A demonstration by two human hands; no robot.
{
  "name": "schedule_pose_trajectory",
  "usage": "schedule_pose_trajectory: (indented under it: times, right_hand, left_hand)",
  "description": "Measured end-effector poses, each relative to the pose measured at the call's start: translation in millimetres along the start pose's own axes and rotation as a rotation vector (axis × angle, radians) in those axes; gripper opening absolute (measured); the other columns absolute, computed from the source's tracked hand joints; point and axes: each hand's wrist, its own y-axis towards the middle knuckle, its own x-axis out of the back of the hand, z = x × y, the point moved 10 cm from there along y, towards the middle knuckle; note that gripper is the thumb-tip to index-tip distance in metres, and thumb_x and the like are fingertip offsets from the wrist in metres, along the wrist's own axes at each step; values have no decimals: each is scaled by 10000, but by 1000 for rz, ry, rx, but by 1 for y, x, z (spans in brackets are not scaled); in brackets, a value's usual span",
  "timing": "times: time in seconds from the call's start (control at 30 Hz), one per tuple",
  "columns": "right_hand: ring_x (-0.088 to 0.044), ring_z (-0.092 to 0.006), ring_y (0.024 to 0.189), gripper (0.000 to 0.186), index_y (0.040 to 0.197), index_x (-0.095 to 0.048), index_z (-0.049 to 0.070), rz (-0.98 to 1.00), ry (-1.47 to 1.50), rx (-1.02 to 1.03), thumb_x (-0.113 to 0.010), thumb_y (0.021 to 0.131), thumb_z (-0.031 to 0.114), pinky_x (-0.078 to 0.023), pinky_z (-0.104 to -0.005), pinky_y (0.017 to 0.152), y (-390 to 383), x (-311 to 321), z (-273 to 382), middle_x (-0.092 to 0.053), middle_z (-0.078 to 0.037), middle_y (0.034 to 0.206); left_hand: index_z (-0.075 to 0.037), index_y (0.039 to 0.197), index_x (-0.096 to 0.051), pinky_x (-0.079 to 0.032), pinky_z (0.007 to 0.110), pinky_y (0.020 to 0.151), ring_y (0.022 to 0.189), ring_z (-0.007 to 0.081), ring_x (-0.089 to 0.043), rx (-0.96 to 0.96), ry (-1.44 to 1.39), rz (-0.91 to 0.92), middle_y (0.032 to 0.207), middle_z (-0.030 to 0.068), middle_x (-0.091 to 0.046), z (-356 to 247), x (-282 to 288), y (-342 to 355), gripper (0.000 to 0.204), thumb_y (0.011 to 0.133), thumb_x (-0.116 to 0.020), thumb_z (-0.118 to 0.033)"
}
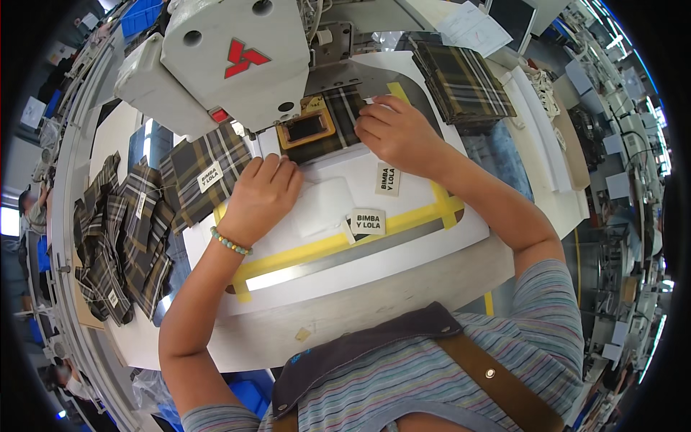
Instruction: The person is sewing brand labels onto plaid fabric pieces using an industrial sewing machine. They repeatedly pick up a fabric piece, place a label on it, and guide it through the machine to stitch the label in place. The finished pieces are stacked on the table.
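A plaid fabric piece [350, 108] in brown, black and white lies under the head of a white sewing machine [234, 68]. An orange-yellow rectangular clamp frame [330, 129] presses on it. My right hand [399, 137] is closed at the fabric's right edge, with a small whitish bit showing by its fingertips; what it holds is unclear. My left hand [263, 194] has its fingers curled together just left of and below the clamp frame, their tips hidden. Beside it lies another plaid piece [209, 162] with a cream label [210, 176] on it.
Loose cream labels [368, 222] lie on the white work plate, edged with yellow tape [309, 252]. Labelled plaid pieces [119, 237] heap at the left. A neat stack of plaid pieces [464, 86] and paper sheets [475, 27] sit at the back right.
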Motion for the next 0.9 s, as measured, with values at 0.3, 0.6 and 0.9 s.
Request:
schedule_pose_trajectory:
  times: [0.3, 0.6, 0.9]
  right_hand:
    - [-565, -283, 1411, 371, 1338, -749, 78, 261, 408, -302, -680, 983, 162, -450, -466, 1183, -17, -4, -29, -701, -60, 1426]
    - [-389, -344, 1560, 496, 1454, -680, 105, 257, 409, -268, -634, 1076, 423, -331, -503, 1279, -37, -19, -3, -508, -122, 1646]
    - [-329, -349, 1601, 502, 1535, -629, 134, 293, 563, -359, -623, 1072, 329, -281, -494, 1314, -44, -17, -19, -438, -96, 1710]
  left_hand:
    - [-13, 1279, -704, -573, 418, 1011, 1235, 317, -669, 345, -264, 83, 1406, 85, -692, 26, 0, -49, 400, 880, -711, -3]
    - [-32, 1458, -619, -482, 476, 1166, 1443, 378, -559, 409, -408, 122, 1534, 101, -640, 19, 0, -57, 541, 940, -760, -96]
    - [-30, 1408, -664, -489, 473, 1145, 1431, 357, -577, 420, -399, 63, 1483, 103, -679, 24, 5, -63, 496, 931, -780, -102]
